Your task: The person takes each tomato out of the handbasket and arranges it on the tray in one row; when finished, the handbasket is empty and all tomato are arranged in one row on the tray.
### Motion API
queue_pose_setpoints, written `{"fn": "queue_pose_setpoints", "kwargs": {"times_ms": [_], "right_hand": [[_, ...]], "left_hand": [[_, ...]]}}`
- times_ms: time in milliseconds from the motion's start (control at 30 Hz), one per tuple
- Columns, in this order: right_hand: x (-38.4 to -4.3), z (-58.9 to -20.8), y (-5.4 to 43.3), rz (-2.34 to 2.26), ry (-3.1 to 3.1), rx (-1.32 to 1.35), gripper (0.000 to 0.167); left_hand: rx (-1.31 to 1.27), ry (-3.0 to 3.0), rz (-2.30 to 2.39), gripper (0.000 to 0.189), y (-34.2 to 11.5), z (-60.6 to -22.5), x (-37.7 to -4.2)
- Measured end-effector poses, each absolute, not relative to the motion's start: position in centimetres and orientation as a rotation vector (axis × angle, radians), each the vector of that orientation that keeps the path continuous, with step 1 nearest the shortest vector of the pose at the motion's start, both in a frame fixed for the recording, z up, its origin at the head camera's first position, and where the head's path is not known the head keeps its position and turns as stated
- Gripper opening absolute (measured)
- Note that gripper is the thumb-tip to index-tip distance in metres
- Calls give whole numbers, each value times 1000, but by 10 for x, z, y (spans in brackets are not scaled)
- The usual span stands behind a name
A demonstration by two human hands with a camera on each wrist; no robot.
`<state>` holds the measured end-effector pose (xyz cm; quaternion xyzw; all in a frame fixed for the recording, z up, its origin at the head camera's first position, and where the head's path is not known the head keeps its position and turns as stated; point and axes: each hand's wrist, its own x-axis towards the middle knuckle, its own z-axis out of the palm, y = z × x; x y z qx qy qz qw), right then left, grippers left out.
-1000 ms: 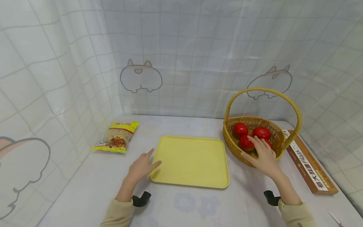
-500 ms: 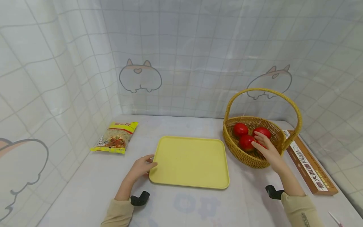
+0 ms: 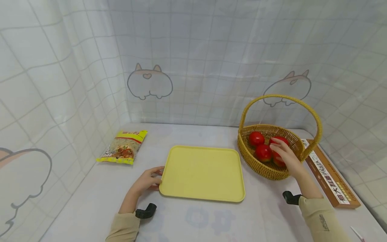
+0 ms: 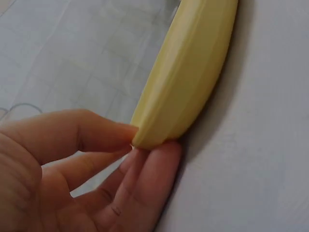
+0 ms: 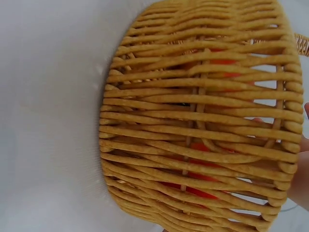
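Observation:
My left hand point(image 3: 146, 181) grips the left edge of a yellow tray point(image 3: 204, 173), which lies on the table. In the left wrist view the thumb is on one face of its rim and the fingers are behind it. My right hand point(image 3: 287, 158) reaches into a wicker basket point(image 3: 260, 169), bent fingers over the red apples on its right side. One apple point(image 3: 263, 153) sits left of the fingers, another point(image 3: 256, 138) behind it. The fingers partly cover a back-right apple point(image 3: 282, 139) and a front-right one point(image 3: 277, 161); I cannot tell whether they hold either.
The basket's tall handle point(image 3: 279, 95) arches above the right hand. A long brown pasta box point(image 3: 331, 174) lies right of the basket. On the left lies a yellow noodle packet point(image 3: 123, 148). White curtains point(image 3: 193, 67) close off the back and sides.
My left hand has gone from spread fingers over the tray's corner to gripping its left edge. The right hand has shifted right over the apples, its fingers more bent.

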<state>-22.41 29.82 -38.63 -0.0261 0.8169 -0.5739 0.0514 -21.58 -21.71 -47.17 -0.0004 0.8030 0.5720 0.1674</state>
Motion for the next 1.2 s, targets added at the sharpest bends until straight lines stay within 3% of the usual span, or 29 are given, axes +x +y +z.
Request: {"fn": "queue_pose_setpoints", "kwargs": {"times_ms": [633, 1200], "right_hand": [[-254, -387, 296, -1724, 2484, -60, 62], [-268, -408, 282, -1317, 2534, -199, 69]], "left_hand": [[34, 2197, 1673, 66, -223, -475, -216], [65, 2192, 1674, 64, -226, -478, -215]]}}
